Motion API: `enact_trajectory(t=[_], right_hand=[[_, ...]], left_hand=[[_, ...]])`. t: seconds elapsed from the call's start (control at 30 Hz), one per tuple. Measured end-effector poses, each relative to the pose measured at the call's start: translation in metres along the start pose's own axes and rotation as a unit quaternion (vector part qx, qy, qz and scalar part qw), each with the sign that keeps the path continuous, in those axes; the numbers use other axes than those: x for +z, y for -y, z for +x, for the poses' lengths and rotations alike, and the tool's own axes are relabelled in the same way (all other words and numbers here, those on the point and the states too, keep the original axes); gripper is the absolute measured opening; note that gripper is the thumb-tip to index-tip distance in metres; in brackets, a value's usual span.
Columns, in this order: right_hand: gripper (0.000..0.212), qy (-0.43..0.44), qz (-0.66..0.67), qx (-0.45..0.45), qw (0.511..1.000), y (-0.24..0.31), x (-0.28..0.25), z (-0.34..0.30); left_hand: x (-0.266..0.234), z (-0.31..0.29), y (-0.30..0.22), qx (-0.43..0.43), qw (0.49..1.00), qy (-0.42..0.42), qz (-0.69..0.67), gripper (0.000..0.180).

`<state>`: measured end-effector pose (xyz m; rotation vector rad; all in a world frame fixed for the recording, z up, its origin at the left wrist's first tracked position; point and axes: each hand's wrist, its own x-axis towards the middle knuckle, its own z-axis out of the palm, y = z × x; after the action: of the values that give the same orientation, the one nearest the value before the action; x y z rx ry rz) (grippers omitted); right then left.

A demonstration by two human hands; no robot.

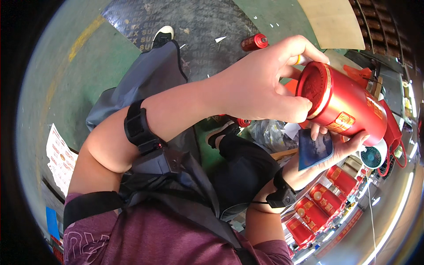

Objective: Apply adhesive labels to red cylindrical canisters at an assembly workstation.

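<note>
A shiny red cylindrical canister [353, 99] with gold emblems is held up, tilted, at the upper right. My left hand [274, 81] grips its lid end, thumb on one side and fingers on the other; a gold band runs round the rim. From beneath, my right hand [338, 154] supports the canister's other end. A dark blue flat piece [315, 148] lies against that hand's palm and fingers; its kind is unclear. Part of the right hand is hidden behind the canister.
A red canister [252, 43] lies on the dark board [190, 22] on the floor. Several red boxes [311, 214] stand in a row at right, with a small teal fan [372, 157] beyond. A clear plastic bag [271, 134] sits below my hands. Printed paper [59, 161] lies at left.
</note>
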<state>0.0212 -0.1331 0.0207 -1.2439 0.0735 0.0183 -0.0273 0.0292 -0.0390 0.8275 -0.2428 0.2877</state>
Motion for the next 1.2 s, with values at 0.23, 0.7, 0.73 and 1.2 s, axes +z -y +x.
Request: enact_trajectory(t=[0.23, 0.7, 0.73, 1.2], right_hand=[[0.062, -0.023, -0.009, 0.004, 1.000, 0.000, 0.010, -0.003], [0.059, -0.037, -0.054, -0.028, 0.997, 0.000, 0.007, -0.006], [0.059, -0.027, -0.055, -0.032, 0.998, -0.001, 0.006, -0.005], [0.057, -0.018, -0.019, -0.045, 0.999, -0.004, 0.003, -0.002]], left_hand=[[0.001, -0.001, -0.001, -0.009, 1.000, -0.002, 0.006, 0.061], [0.001, -0.001, 0.007, -0.003, 0.999, -0.019, 0.032, 0.059], [-0.001, 0.000, 0.009, 0.011, 0.999, -0.018, 0.044, 0.059], [-0.001, 0.000, 0.005, -0.015, 0.999, -0.021, 0.035, 0.058]])
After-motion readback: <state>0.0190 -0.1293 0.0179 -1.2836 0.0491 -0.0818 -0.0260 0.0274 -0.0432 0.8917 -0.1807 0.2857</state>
